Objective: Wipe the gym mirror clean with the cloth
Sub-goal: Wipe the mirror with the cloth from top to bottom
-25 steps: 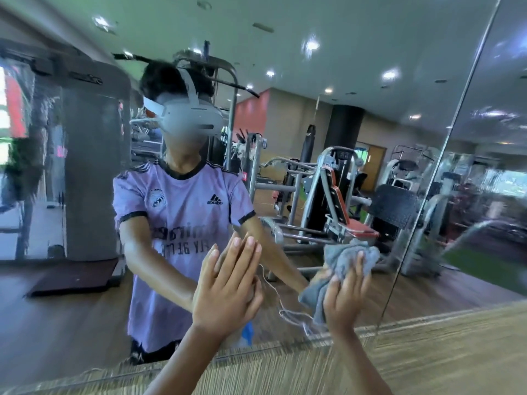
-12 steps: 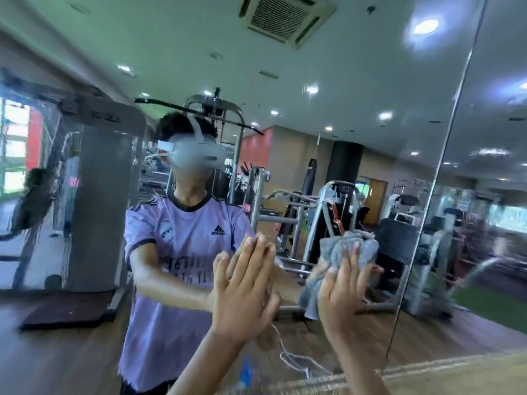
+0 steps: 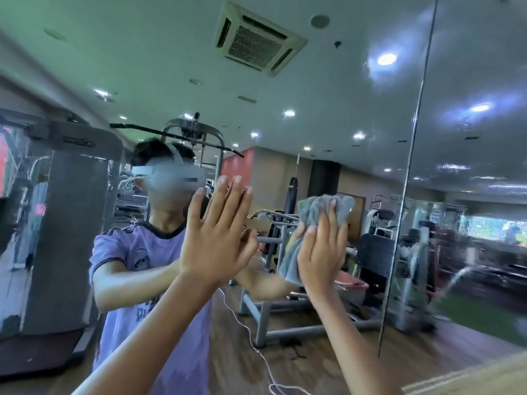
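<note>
Both risen, left hand (image 3: pixel 216 246) touches mirror (image 3: pixel 328 124), right hand (image 3: pixel 322 252) presses one cloth (image 3: pixel 315 210).

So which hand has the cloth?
The right hand: its flat fingers press the grey cloth against the mirror. The left hand beside it is bare, with its fingers straight and nothing under them.

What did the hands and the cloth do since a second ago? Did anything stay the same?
Both hands slid up the mirror. The right hand pushed the grey cloth higher, and the left hand rose until it was beside the reflected headset. Nothing was grabbed or let go. The left hand stays flat on the glass; the right still presses the cloth.
</note>
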A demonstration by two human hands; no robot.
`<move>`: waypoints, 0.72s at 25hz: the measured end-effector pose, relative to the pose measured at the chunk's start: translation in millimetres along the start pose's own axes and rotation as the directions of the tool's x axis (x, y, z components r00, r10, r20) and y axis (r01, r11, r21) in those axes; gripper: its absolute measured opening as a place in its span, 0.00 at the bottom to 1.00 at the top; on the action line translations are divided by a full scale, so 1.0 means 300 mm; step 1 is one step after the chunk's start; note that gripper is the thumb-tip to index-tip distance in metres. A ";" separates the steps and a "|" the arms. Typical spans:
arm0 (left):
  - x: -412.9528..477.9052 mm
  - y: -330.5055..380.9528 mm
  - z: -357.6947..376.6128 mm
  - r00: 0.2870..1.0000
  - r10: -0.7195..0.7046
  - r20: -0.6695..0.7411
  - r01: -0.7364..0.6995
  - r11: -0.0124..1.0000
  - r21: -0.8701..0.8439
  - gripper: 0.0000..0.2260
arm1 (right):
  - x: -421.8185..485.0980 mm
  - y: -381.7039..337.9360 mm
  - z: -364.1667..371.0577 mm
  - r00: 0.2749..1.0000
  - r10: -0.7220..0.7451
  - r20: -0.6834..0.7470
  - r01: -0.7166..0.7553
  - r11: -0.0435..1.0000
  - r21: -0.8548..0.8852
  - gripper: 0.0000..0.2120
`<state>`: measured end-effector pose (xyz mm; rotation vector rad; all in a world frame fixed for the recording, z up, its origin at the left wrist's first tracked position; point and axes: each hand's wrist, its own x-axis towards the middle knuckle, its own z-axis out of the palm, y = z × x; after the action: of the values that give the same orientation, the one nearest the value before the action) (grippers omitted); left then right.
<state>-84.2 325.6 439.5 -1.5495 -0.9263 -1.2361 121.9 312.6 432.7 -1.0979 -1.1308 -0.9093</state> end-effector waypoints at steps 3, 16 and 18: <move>-0.007 -0.013 0.004 1.000 0.014 -0.025 -0.014 1.000 -0.010 0.32 | -0.171 0.036 -0.023 0.911 -0.394 0.119 0.400 0.916 -0.032 0.22; 0.025 -0.040 -0.013 0.997 0.075 0.003 -0.075 0.997 0.021 0.31 | -0.026 0.116 -0.034 0.802 -0.556 0.218 0.575 0.817 -0.033 0.24; 0.068 -0.073 -0.015 0.991 0.131 0.014 -0.131 0.991 0.025 0.31 | 0.124 0.107 0.000 0.956 -0.286 0.070 0.290 0.954 -0.069 0.23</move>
<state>-101.6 328.0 464.1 -1.5735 -0.8312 -1.1192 160.3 319.4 462.8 -1.0445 -1.3373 -1.1636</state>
